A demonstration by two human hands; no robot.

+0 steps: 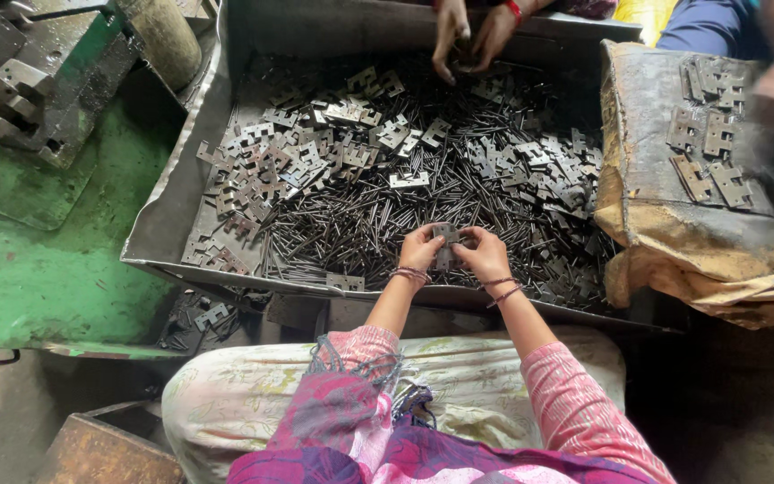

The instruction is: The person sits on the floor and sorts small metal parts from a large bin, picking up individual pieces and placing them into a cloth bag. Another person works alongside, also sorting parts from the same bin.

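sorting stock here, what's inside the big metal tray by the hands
The metal tray holds dark thin pins and flat grey hinge plates piled over them. The tray floor beneath is mostly covered.

Crowded all across the metal tray (pixel 167 211): loose pins (pixel 459 193) heaped through the middle and right, hinge plates (pixel 306 152) piled on the left. Hardly a bare patch of tray floor, only the sloping left wall. Blocked at the far rim by another person's hands (pixel 472 36). Hemmed in on the right by a sack-covered stand (pixel 674 233) bearing more plates. Open room left of the tray over the green floor (pixel 38 269), up to the machine (pixel 38 72) in the far-left corner.
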